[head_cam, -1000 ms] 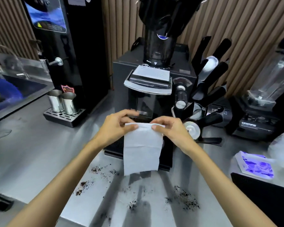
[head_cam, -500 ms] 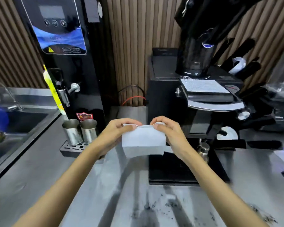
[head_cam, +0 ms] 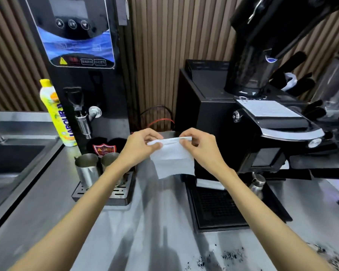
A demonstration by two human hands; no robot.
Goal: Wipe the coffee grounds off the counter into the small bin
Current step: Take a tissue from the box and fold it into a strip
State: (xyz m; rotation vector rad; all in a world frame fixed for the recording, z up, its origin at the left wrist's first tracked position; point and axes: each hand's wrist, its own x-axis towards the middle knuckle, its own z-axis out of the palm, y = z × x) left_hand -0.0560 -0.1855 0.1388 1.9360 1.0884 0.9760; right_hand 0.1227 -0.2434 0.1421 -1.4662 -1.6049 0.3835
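Observation:
A white paper wipe hangs in the air above the steel counter, folded along its top edge. My left hand pinches its upper left corner and my right hand pinches its upper right corner. Dark coffee grounds lie scattered on the counter near the bottom right, with more grounds beyond my right forearm. No bin is in view.
A black coffee grinder with its drip tray stands right of my hands. A black water boiler stands at left, with two steel cups on its tray. A yellow bottle and a sink lie far left.
The view has swung left and up, so the grounds have slid to the bottom right. The wipe has been folded shorter, from a long hanging sheet to a smaller one held between both hands.

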